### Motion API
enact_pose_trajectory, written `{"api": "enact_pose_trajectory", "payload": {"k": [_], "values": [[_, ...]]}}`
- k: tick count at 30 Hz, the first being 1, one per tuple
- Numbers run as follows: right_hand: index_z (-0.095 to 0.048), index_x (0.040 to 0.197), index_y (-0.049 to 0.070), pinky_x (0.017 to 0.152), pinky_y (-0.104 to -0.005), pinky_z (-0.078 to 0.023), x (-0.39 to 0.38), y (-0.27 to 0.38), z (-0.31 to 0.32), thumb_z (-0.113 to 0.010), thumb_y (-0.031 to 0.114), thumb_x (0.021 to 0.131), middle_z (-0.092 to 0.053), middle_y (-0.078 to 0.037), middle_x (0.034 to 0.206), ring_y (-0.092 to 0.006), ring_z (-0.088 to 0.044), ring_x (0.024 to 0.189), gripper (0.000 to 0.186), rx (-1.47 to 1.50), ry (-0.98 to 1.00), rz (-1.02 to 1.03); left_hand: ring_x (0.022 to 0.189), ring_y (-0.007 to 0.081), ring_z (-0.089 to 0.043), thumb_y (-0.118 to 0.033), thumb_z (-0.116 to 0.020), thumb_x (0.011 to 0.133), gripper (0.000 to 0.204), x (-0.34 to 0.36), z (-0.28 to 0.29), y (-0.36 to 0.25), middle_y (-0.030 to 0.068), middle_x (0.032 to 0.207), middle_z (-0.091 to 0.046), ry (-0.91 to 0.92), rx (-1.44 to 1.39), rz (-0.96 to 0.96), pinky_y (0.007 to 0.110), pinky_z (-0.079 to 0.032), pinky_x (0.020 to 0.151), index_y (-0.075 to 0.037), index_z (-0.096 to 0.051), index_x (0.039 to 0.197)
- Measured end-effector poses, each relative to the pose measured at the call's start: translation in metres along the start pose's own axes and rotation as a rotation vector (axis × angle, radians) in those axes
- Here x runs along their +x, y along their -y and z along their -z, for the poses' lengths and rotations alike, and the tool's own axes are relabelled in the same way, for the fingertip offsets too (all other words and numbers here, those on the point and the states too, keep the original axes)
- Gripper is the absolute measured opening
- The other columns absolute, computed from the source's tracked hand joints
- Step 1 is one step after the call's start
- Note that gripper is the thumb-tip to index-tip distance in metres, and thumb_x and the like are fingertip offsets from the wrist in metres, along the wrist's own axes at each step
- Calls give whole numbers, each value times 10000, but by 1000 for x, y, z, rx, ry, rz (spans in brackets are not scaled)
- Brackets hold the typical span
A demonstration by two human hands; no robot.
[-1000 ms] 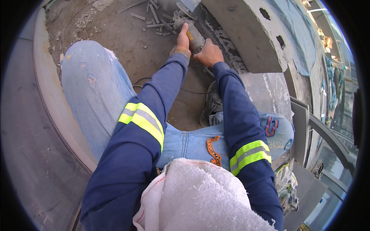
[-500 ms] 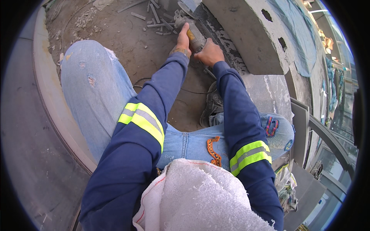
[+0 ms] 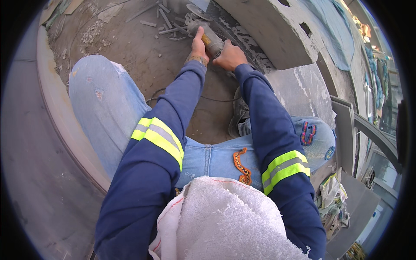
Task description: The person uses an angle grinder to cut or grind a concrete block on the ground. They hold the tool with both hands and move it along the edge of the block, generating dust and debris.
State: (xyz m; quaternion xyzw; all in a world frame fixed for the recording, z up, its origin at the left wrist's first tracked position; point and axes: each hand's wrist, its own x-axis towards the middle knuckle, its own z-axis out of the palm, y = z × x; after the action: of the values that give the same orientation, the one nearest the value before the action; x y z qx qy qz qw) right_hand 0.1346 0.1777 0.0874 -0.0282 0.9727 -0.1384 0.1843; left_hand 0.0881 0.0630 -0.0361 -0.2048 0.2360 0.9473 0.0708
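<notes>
Both of my hands grip a dusty angle grinder (image 3: 213, 42) at the far middle of the view. My left hand (image 3: 199, 45) is wrapped round its front part, thumb along the top. Around the rear of the body closes my right hand (image 3: 231, 56). The grinder's round disc (image 3: 199, 12) points away from me, close to the edge of a dark grey stone slab (image 3: 242, 37). Whether the disc touches the slab I cannot tell. A dark cord (image 3: 216, 100) loops over the floor beneath my forearms.
Cut grey strips (image 3: 164, 18) and rubble (image 3: 93, 34) lie on the dusty floor (image 3: 130, 47) beyond my left knee. A thick concrete block (image 3: 268, 30) stands at the right, with a grey slab (image 3: 303, 86) beside it. Crumpled bags (image 3: 333, 199) lie at the lower right.
The view has shifted a little, so the block and slab sit higher and more to the right. The grinder appears slightly further left and up, still in both hands.
</notes>
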Motion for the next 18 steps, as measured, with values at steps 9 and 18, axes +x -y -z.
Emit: {"api": "enact_pose_trajectory", "payload": {"k": [9, 18], "values": [[-517, 1327, -37, 1006, -454, -540, -4, -9, -5, -798, 334, 718, -692, -284, 1205, -412, -681, 1141, 766, -9, 14, -5, 1075, 406, -659, -603, -547, 994, 644, -14, -5, 6, 202, 1164, -660, 22, 20, 3, 552, -529, 975, -27, -566, 1280], [-525, 1320, -30, 1008, -454, -538, -6, -10, -6, -803, 322, 725, -699, -275, 1198, -404, -681, 1147, 745, 3, 15, -12, 1072, 409, -660, -611, -549, 989, 640, -13, -4, 8, 194, 1147, -666, 14, 19, 6, 555, -527, 968, -36, -574, 1267]]}}
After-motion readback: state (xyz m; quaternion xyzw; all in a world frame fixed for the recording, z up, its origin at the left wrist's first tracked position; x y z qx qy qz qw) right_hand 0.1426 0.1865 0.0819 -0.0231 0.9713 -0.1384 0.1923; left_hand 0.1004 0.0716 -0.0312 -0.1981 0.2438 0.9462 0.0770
